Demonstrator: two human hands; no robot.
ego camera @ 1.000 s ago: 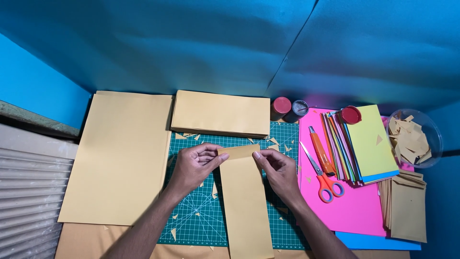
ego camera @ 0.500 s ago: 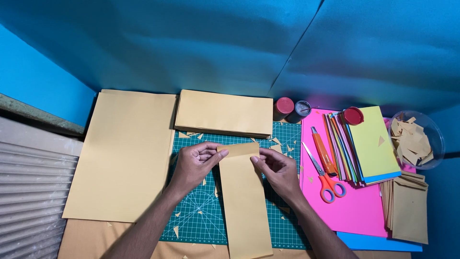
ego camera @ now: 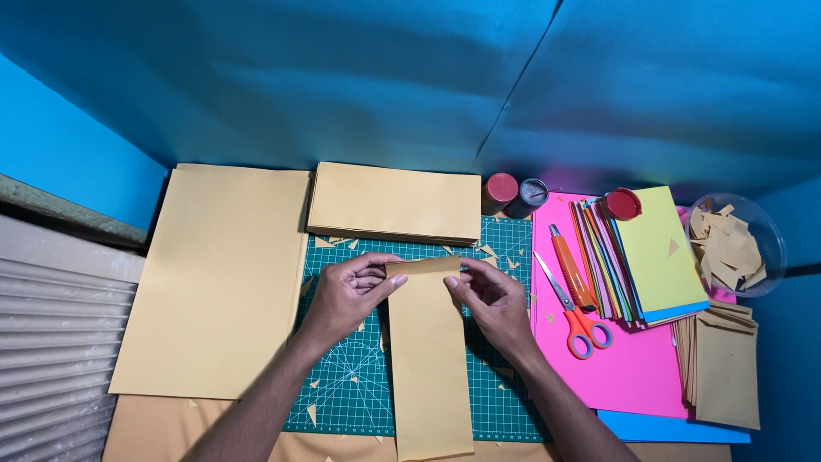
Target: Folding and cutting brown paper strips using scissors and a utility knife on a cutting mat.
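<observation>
Both my hands on a long tan paper strip lying lengthwise on the green cutting mat, mid worktop, strip running toward the near edge and hanging past the mat there. Top end of the strip is folded over into a narrow flap; my left hand pinches the flap's left end, fingers curled, thumb on top. My right hand pinches the flap's right end, fingertips closed on the paper. So both hands narrow, gripping the strip's folded end. Small tan paper scraps scattered across the mat. Just beyond the hands, toward the far edge, a stack of tan envelopes overlapping the mat's far side. Left of the mat, a big tan sheet lying flat, touching the mat's left side. Right of the mat, a pink sheet with orange-handled scissors and an orange utility knife on it, near my right hand but apart. Stack of coloured papers with yellow-green on top, further right, red round lid on its far corner. Two small round containers at the mat's far right corner. Clear bowl of tan offcuts at the far right edge; pile of small tan envelopes near the right edge, over a blue sheet.
</observation>
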